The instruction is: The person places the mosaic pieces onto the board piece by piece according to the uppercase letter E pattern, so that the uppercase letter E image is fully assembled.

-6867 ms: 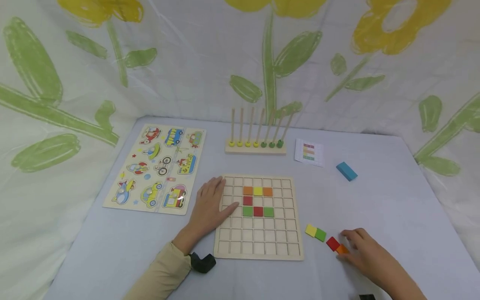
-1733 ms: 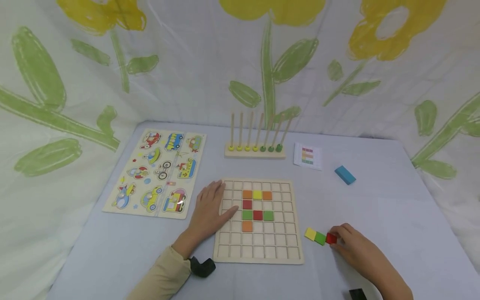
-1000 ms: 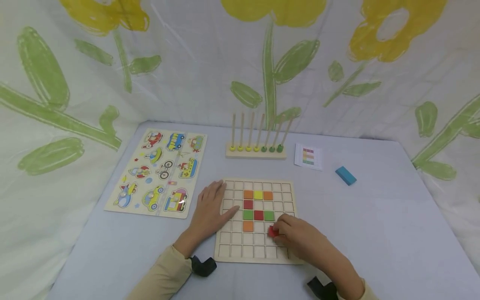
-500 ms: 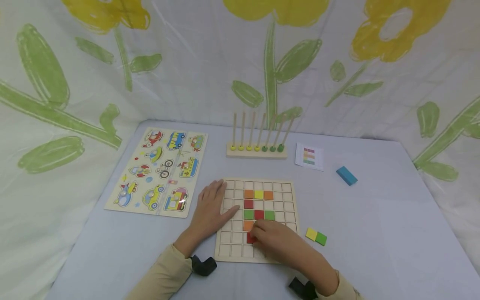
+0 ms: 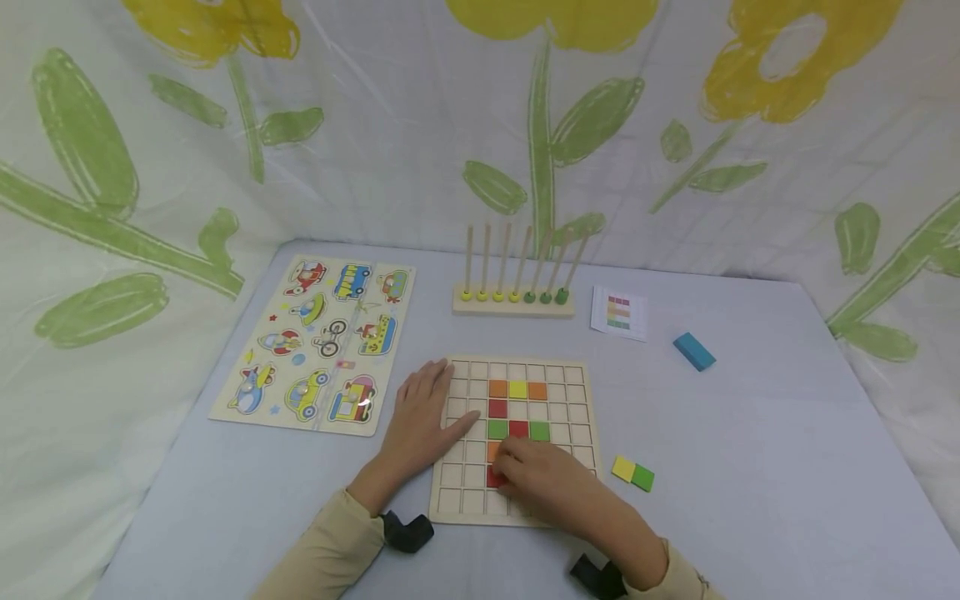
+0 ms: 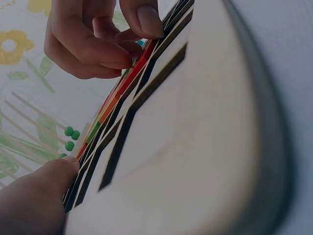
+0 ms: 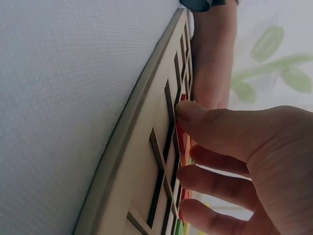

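A wooden grid board [image 5: 461,500] lies at the middle of the table with orange, yellow, red and green tiles set in some squares. My left hand [image 5: 420,417] rests on its left side, fingers spread and thumb over the squares. With thumb and fingertips my right hand [image 5: 551,483] pinches a red tile [image 5: 495,476] at the square just below an orange tile [image 5: 493,451]. The left wrist view has the right thumb and fingers close about that red tile [image 6: 143,59]. In the right wrist view the thumb [image 7: 190,111] presses near its edge. The right hand covers several squares.
A yellow tile [image 5: 623,467] and a green tile [image 5: 642,477] lie right of the board. Behind it stand a peg rack [image 5: 513,307], a pattern card [image 5: 633,315] and a blue block [image 5: 693,352]. A vehicle puzzle board [image 5: 255,412] lies at the left.
An orange tile went onto the board earlier. The right hand then took the red tile from the table and carried it left to the square below. The left hand stayed in place.
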### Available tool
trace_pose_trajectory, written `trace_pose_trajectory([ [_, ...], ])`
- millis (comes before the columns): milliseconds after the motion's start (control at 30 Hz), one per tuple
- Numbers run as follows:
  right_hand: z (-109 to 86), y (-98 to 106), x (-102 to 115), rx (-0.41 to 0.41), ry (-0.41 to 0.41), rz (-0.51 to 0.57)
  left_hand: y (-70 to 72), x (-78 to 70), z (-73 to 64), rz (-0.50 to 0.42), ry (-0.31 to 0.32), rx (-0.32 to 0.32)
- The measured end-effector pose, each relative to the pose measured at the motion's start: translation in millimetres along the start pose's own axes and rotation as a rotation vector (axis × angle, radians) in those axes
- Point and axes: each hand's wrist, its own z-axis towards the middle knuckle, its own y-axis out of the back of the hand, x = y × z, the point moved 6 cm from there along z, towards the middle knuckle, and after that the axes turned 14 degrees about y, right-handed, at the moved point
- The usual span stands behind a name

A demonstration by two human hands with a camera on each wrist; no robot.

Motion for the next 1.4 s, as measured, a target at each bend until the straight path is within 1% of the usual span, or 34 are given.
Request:
trace_pose_trajectory([
  [167,-0.2,0,0,-0.01,-0.002,-0.013,0.4,-0.2,-0.3,0.0,-0.003,-0.003],
  [300,-0.6,-1,-1,0.013,-0.016,0.003,0.7,0.5,-1.1,-0.001,-0.01,-0.006],
  [400,-4.3,0,-5,0.042,-0.058,0.022,1.0,0.6,-1.5,-0.003,-0.017,-0.01],
  [467,-10.8,3,-10,0.053,-0.1,0.025,1.3,0.7,-1.6,-0.005,-0.019,-0.011],
  [533,-20.6,9,-16,0.047,-0.142,0.012,1.5,0.5,-1.5,-0.005,-0.02,-0.01],
  [633,-41.4,20,-27,0.008,-0.199,-0.014,1.7,0.0,-1.2,-0.007,-0.02,-0.007],
  [733,-66.6,33,-36,-0.051,-0.256,-0.046,1.2,-0.4,-0.7,-0.005,-0.02,-0.006],
  [833,-94.7,42,-44,-0.087,-0.351,-0.07,0.3,-0.6,-0.5,0.0,-0.018,-0.003],
  [900,-112.9,45,-49,-0.081,-0.428,-0.065,-0.3,-0.6,-0.6,0.004,-0.017,-0.003],
  [967,-129.0,44,-53,-0.047,-0.501,-0.048,-0.5,-0.6,-0.7,0.006,-0.017,-0.005],
  [1033,-142.0,40,-56,-0.004,-0.564,-0.004,-0.6,-0.5,-0.9,0.009,-0.017,-0.007],
  [1100,-151.4,34,-59,0.042,-0.611,0.04,-0.3,-0.9,-1.4,0.007,-0.023,-0.017],
  [1167,-157.0,28,-61,0.069,-0.639,0.074,0.0,-1.0,-1.8,0.006,-0.028,-0.024],
  [1233,-159.6,23,-62,0.073,-0.651,0.095,-0.1,-0.9,-2.0,0.007,-0.031,-0.028],
  [1400,-159.9,20,-64,0.046,-0.646,0.094,-0.1,-0.6,-1.2,0.003,-0.032,-0.024],
])
